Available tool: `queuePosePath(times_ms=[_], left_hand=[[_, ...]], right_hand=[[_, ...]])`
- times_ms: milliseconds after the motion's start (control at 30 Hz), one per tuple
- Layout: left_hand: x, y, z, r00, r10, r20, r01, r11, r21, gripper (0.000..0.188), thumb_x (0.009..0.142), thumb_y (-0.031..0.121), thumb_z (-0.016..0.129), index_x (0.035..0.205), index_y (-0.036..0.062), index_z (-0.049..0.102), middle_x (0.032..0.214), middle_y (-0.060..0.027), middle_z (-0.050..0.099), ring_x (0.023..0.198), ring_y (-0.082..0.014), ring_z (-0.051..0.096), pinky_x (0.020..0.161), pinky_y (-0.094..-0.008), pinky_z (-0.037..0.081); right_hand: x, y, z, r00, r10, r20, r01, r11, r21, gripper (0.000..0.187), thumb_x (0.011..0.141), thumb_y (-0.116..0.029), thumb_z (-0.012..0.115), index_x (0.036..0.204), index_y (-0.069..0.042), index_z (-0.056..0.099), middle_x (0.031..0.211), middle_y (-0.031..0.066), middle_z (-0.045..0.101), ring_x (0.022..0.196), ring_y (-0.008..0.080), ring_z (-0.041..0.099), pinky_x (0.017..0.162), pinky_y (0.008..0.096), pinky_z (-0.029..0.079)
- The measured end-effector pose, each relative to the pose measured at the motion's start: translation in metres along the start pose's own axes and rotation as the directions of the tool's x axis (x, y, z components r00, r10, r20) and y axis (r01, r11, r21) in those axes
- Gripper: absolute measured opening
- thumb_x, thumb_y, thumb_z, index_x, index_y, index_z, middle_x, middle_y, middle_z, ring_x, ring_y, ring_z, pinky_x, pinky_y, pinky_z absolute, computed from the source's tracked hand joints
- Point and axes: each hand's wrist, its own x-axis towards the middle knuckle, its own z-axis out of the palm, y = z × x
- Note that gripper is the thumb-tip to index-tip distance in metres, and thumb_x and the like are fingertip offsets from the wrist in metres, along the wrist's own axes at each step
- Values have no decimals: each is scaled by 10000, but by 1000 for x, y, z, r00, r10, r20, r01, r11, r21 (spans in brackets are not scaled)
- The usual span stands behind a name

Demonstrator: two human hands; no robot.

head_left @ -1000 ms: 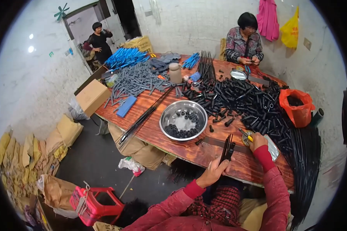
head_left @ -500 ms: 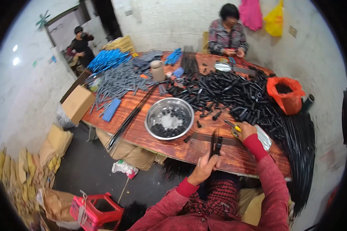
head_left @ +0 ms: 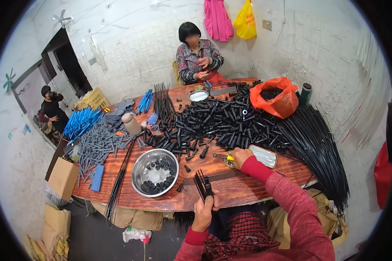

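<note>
My left hand [head_left: 204, 212] is closed around several thin black rods [head_left: 199, 182] and a thicker black plastic tube [head_left: 207, 187], held upright just off the table's near edge. Farther right, my right hand [head_left: 240, 157] grips yellow-handled pliers [head_left: 230, 158], whose metal jaws point left, low over the tabletop. A small round yellowish thing shows partly beneath the pliers. Beside this hand lies a shallow rectangular tin with a silvery inside [head_left: 263, 156]. Between my hands a flat dark metal strip [head_left: 228, 175] lies along the table.
A steel bowl [head_left: 136, 185] holds small black rings. Black tubes [head_left: 231, 117] are heaped behind it, with long black rods [head_left: 315, 145] at right and an orange-red bag [head_left: 278, 98] beyond. Grey tubes [head_left: 98, 141] lie left. A co-worker [head_left: 199, 56] sits opposite; another person [head_left: 54, 111] stands far left.
The view has swung right, shifting the table leftward in the picture. My hands keep hold of the same things. The co-worker opposite has raised one hand.
</note>
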Motion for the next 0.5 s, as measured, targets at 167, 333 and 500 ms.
queuePosePath(times_ms=[167, 333, 500], left_hand=[[1, 4, 2, 1000, -7, 13, 7, 1000, 15, 352, 1023, 306, 466, 1142, -20, 524, 725, -22, 472, 648, -105, 433, 595, -252, 371], [5, 4, 1, 1000, -7, 5, 7, 999, 31, 376, 1021, 327, 471, 1144, -24, 524, 730, -28, 473, 648, -109, 433, 594, -254, 369], [3, 6, 1, 1000, -2, 4, 1, 999, 34, 392, 1020, 339, 471, 1148, -28, 523, 732, -30, 473, 651, -112, 434, 594, -257, 367]], right_hand=[[2, 3, 3, 1000, -22, 6, 22, 999, -34, 250, 780, -148, 664, 1026, -122, 700, 932, 141, 676, 797, 339, 680, 696, 441, 541], [6, 5, 0, 1000, -19, 6, 19, 1000, 13, 284, 771, -146, 657, 1051, -138, 704, 945, 137, 686, 807, 326, 683, 707, 433, 543], [5, 0, -5, 999, 32, -1, -32, 998, 52, 288, 761, -174, 662, 1042, -137, 708, 958, 143, 690, 826, 331, 681, 727, 445, 538]])
